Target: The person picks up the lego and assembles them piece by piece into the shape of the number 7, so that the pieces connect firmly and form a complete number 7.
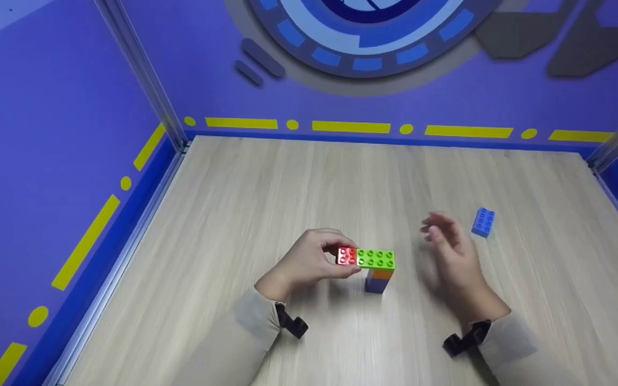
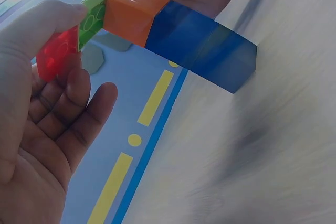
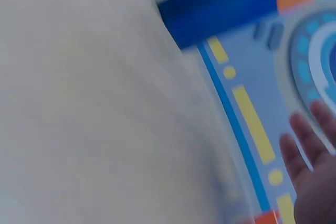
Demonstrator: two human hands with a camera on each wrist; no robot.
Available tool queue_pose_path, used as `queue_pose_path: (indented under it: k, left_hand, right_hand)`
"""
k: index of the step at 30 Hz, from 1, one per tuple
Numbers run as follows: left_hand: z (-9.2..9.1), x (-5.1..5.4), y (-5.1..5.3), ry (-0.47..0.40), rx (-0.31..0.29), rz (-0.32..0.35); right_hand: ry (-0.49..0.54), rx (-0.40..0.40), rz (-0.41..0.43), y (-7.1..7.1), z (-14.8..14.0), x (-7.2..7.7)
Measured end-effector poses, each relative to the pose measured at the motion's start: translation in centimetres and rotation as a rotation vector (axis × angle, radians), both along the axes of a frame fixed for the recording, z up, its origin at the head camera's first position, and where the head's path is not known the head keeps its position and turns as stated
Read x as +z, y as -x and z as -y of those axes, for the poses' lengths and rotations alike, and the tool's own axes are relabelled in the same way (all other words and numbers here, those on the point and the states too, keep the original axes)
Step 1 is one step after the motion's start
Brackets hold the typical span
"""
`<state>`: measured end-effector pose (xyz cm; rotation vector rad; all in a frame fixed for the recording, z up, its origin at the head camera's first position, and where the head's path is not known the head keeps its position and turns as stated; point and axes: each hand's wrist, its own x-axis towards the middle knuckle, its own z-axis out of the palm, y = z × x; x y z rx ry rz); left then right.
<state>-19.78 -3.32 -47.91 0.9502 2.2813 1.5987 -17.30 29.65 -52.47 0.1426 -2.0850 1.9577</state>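
A stack of toy building bricks stands upright on the table, blue at the bottom (image 2: 199, 45), then an orange brick (image 2: 135, 14), with a long green brick (image 1: 376, 259) on top that overhangs to the left. At the green brick's left end is a small red brick (image 1: 346, 256), pinched between the thumb and fingers of my left hand (image 1: 311, 257). Whether the red one is locked to the green one I cannot tell. My right hand (image 1: 456, 257) hovers to the right of the stack, holding nothing, its fingers loosely bent.
A loose blue brick (image 1: 483, 222) lies on the wooden table (image 1: 309, 182), just beyond the right hand. Blue-purple panels with yellow marks (image 1: 351, 127) wall in the table at the back and both sides.
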Motion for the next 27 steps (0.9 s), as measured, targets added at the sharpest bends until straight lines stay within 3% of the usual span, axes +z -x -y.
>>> queue_pose_path:
  k: [2,4,8,11,14,20,27]
  left_hand:
    - [0.0,0.0,0.0,0.004,0.0,0.002]
    - [0.0,-0.1,0.0,0.007,0.0,0.0]
    - [0.0,-0.1,0.0,0.005,-0.002,-0.003]
    - [0.0,-0.1,0.1,0.006,-0.002,-0.004]
    - [0.0,-0.1,0.0,0.007,-0.003,-0.003]
    - [0.0,-0.1,0.0,0.012,-0.006,0.002]
    - [0.0,-0.1,0.0,0.025,-0.007,-0.002]
  right_hand:
    - [-0.03,-0.131,0.039,0.6,-1.3,0.1]
    - [-0.127,-0.254,0.041,1.2,-2.8,-0.1]
    - [-0.429,-0.477,0.007,2.2,-6.1,-0.7]
    - [-0.579,-0.573,0.036,2.6,-8.2,-1.0]
    - [-0.659,-0.586,0.125,2.8,-9.5,-1.3]
    - [-0.734,-0.53,0.299,2.8,-10.4,-1.7]
    - [-0.772,-0.499,0.377,3.0,-10.6,-1.5]
